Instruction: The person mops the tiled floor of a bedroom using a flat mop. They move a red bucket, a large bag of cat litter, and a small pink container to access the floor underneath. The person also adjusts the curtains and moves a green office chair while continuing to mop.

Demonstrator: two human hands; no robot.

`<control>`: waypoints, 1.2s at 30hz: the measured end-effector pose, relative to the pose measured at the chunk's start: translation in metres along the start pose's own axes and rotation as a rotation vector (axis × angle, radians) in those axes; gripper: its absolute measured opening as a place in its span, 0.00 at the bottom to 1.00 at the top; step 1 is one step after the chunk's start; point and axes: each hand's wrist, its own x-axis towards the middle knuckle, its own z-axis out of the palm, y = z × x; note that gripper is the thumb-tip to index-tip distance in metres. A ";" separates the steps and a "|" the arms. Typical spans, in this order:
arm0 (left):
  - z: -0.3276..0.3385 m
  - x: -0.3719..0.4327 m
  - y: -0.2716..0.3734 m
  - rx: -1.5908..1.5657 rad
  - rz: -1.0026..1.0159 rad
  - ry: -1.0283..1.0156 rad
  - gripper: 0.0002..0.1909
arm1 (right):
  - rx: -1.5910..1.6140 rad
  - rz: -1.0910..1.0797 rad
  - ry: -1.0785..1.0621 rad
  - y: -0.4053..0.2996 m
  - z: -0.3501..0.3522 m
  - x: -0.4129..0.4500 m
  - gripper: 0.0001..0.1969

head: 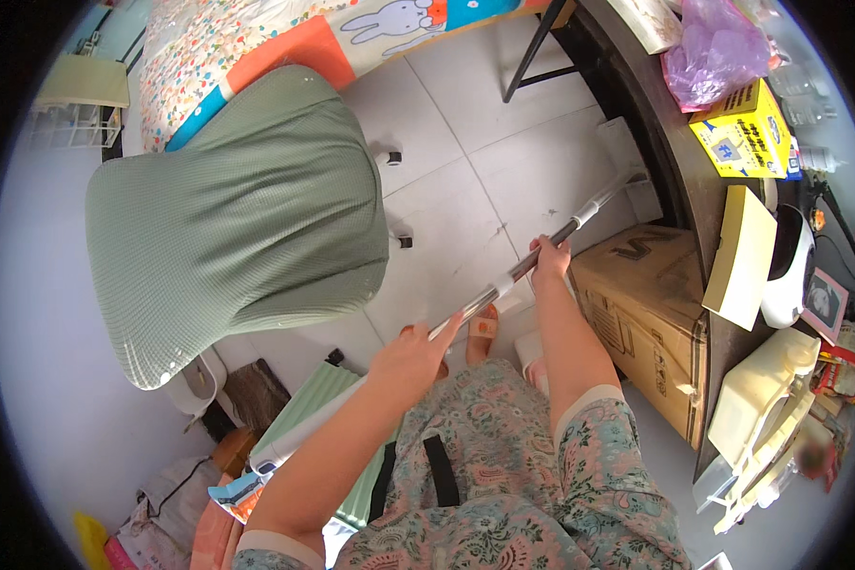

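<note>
A long metal pole (534, 262) with white plastic collars runs slantwise across the view, up towards the floor under the desk at the right. My left hand (411, 360) is wrapped around its lower part, close to my body. Farther along, my right hand (551, 258) grips the darker middle section. The pole's far end is pale and blurred beside a whitish piece (643, 199) at the desk's base; I cannot tell what kind of head it carries. Grey-white floor tiles (463, 206) lie beneath it.
At the left stands a chair with a green fabric cover (242, 206); its casters (402, 241) show. A cardboard box (645, 320) sits under the dark desk (716, 370), which bears a yellow box (744, 135) and a plastic jug (762, 399). A bed (278, 50) borders the far side.
</note>
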 end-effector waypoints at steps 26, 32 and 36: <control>-0.016 -0.020 0.021 -0.083 -0.234 -0.179 0.28 | -0.703 0.398 -0.455 -0.003 0.006 -0.091 0.35; -0.043 -0.127 -0.022 0.111 -0.274 -0.063 0.27 | -0.487 0.212 -0.393 0.016 0.044 -0.234 0.45; -0.028 -0.130 -0.032 0.125 -0.266 -0.046 0.27 | -0.331 0.262 -0.408 0.012 0.038 -0.241 0.44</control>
